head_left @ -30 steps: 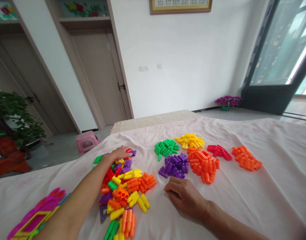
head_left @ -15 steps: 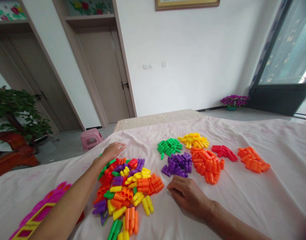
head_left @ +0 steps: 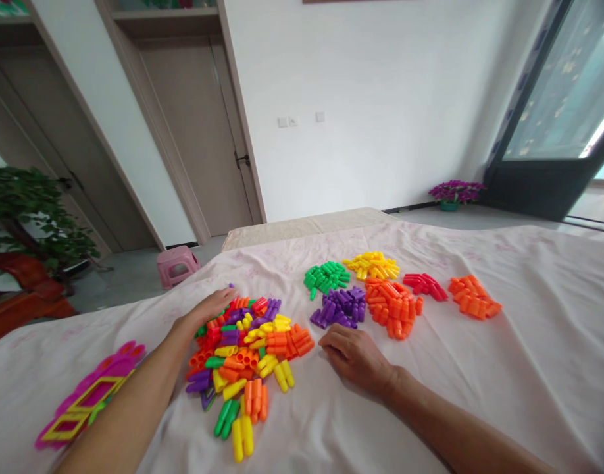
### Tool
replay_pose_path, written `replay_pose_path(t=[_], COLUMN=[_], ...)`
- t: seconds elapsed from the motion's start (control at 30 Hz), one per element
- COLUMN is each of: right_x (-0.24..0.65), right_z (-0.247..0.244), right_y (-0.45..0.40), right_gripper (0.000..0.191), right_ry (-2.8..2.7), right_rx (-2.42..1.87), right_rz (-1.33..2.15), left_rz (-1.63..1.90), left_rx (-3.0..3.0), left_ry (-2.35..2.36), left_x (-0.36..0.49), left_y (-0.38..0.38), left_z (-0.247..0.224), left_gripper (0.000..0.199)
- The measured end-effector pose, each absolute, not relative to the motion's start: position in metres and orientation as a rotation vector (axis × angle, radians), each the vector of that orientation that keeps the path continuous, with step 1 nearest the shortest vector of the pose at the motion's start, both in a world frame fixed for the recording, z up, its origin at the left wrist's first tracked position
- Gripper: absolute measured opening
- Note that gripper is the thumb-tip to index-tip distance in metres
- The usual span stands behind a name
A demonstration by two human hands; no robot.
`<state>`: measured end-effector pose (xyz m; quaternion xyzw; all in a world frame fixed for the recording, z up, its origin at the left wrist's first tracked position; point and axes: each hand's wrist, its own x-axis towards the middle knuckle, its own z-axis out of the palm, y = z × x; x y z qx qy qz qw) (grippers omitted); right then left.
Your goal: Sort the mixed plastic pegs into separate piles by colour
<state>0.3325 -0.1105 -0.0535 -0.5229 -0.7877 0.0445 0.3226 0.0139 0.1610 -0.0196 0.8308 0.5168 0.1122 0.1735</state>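
A mixed heap of plastic pieces (head_left: 243,349) in red, orange, yellow, green and purple lies on the cloth. My left hand (head_left: 216,304) is at the heap's far left edge, with a bit of purple at its fingertips; its fingers look pressed together. Just right of the heap, my right hand (head_left: 354,355) rests with curled fingers, near the purple pile (head_left: 340,307); whatever it may hold is hidden. Beyond are a green pile (head_left: 326,276), a yellow pile (head_left: 372,265), a large orange pile (head_left: 393,308), a red group (head_left: 425,285) and a smaller orange group (head_left: 474,296).
A pink and yellow plastic toy (head_left: 87,401) lies beside my left forearm. The pale cloth (head_left: 454,395) is wrinkled. Past its left edge are a pink stool (head_left: 177,266), a wooden armrest (head_left: 25,296) and a leafy plant (head_left: 35,210).
The view has tilted down slightly. My left hand has drawn in with its fingers closer together, and a bit of purple now shows at its fingertips. My right hand stays beside the heap, still curled.
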Motion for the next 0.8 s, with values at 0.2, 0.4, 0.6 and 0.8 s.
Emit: replay_pose_path(t=[0.2,0.4,0.6,0.8], right_x=[0.324,0.317,0.304,0.298], right_z=[-0.057,-0.053,-0.039,-0.047], right_y=[-0.111,-0.105,-0.096,-0.099], right_gripper=[0.040,0.052,0.041,0.021], right_ry=[-2.112,-2.350,-2.330,-2.180], right_rx=[-1.419,-1.450,-1.522,-1.460], right_rz=[-0.047,-0.087,-0.025,0.071], left_rz=[0.549,0.818,0.880,1.094], left_rx=[2.289,2.177,2.105,1.956], left_ry=[1.582,1.865,1.905,1.801], left_x=[-0.007,-0.026,-0.030,-0.047], left_y=[0.124,0.090,0.066,0.046], left_z=[-0.024,-0.049,-0.072,-0.087], left_gripper=[0.064,0.060,0.059,0.061])
